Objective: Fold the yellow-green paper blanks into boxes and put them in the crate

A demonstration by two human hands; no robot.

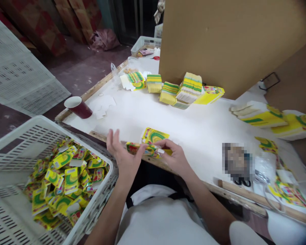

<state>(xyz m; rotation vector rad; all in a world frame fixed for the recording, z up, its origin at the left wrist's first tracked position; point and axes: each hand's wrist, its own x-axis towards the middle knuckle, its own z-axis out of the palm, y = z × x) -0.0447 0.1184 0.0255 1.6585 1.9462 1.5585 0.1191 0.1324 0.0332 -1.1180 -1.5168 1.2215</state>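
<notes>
A small yellow, green and red carton [136, 148] is held over the front edge of the table. My right hand [175, 157] grips its right end, with fingers and thumb closed near a white end flap. At the carton's left end is my left hand [124, 157], its fingers raised and apart and its thumb against the carton. Just beyond, another yellow carton piece [154, 135] lies on the white tabletop [193, 127], partly hidden by my hands. To my left, a white plastic crate [5, 183] holds a heap of similar small cartons [71, 180].
Stacks of flat cartons [190, 86] line the back of the table before a large cardboard sheet [219, 41]. A maroon cup [83, 108] is tilted at the left edge. Scissors [242, 182] and a wooden strip [250, 194] lie at right. More yellow cartons [264, 115] stand far right.
</notes>
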